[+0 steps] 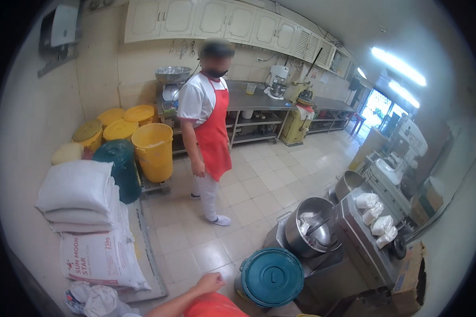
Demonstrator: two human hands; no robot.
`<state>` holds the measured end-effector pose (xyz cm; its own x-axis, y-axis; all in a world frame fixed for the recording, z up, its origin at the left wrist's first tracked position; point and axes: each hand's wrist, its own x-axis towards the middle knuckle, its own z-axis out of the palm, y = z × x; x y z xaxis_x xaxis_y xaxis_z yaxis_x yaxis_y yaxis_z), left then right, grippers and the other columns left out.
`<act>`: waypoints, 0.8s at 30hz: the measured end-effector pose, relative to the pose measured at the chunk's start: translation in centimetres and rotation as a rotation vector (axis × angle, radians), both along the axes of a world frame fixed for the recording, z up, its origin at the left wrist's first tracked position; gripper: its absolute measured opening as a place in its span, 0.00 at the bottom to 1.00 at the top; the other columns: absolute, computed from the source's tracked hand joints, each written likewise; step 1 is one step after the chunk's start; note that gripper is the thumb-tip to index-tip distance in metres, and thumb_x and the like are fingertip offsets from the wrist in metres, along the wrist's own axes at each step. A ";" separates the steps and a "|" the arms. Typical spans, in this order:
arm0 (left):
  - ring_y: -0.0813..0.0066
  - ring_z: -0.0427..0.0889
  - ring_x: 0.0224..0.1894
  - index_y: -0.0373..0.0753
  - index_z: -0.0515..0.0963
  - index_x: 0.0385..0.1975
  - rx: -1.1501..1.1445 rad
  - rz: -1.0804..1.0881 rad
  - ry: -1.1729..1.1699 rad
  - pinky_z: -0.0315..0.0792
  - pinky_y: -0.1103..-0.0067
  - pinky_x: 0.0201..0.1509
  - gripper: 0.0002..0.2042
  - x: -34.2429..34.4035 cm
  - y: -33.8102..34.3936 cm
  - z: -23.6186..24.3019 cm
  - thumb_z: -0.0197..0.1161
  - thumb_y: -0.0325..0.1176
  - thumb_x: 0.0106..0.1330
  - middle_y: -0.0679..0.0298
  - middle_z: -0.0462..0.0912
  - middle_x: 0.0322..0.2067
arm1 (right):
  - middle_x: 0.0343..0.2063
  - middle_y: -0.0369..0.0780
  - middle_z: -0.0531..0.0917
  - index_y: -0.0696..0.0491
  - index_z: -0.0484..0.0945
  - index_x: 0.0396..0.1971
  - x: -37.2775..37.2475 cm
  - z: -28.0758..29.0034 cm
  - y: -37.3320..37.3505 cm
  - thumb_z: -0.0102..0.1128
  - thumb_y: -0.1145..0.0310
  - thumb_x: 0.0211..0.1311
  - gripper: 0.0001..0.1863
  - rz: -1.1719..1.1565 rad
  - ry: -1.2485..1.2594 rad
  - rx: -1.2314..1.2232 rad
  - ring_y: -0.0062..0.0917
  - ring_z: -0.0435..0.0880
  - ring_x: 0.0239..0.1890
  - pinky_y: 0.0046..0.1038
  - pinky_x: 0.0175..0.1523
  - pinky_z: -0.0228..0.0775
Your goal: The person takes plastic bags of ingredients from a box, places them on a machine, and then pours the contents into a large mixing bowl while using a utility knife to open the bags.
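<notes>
One left hand (210, 283) is in view at the lower edge, closed in a loose fist, in front of a red fabric apron (215, 307); the right hand lies outside the view and its state cannot be told. The nearest item, a lidded drum (273, 277), stands on the floor just to the right of the fist, apart from it; its round green lid is smooth, apparently plastic, moulded in concentric rings. Beyond it sits a shiny metal pot (293, 239), cylindrical, with a side handle and crumpled pale wrapping inside. To the right, four rounded white packages (382, 225) lie in a row on a flat-topped metal unit (353, 217), near a torn brown cardboard box (410, 280). At left, plump white sacks (75, 185) are stacked above a printed sack (103, 259), which bears legible red block lettering and a small red emblem. Behind these stands a tapered yellow bucket (156, 164) with a thick rim. A co-worker (212, 127) in a red apron and white clothing stands on square, glossy pale tiles (259, 185), facing the wearer's side
</notes>
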<state>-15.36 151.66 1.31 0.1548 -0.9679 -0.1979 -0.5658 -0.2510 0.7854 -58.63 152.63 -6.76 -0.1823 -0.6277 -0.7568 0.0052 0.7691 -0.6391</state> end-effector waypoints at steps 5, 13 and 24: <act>0.60 0.82 0.32 0.35 0.77 0.29 -0.021 -0.284 0.055 0.74 0.69 0.37 0.21 -4.8 -3.6 1.3 0.63 0.51 0.59 0.54 0.82 0.27 | 0.31 0.39 0.83 0.57 0.81 0.35 3.3 0.8 -2.1 0.63 0.63 0.58 0.13 -0.001 -0.119 -0.168 0.22 0.81 0.29 0.26 0.32 0.71; 0.74 0.77 0.22 0.37 0.72 0.35 0.247 0.142 0.742 0.76 0.76 0.28 0.13 -10.6 -9.6 -3.6 0.60 0.40 0.65 0.64 0.77 0.23 | 0.33 0.37 0.81 0.58 0.76 0.52 14.3 6.7 -8.0 0.60 0.67 0.61 0.20 0.327 -0.346 -0.387 0.17 0.76 0.28 0.21 0.33 0.70; 0.77 0.68 0.14 0.38 0.69 0.25 0.412 0.291 0.882 0.64 0.78 0.16 0.08 -7.0 -7.6 -5.1 0.59 0.31 0.64 0.67 0.68 0.16 | 0.23 0.34 0.81 0.53 0.81 0.36 4.4 1.7 -1.9 0.59 0.59 0.62 0.12 0.047 -0.122 -0.289 0.18 0.75 0.20 0.20 0.22 0.65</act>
<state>-22.35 144.08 -3.77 0.0112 -0.7469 -0.6649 0.3004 -0.6317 0.7147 -54.21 150.70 -5.02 -0.0669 -0.8254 -0.5606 0.0636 0.5572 -0.8279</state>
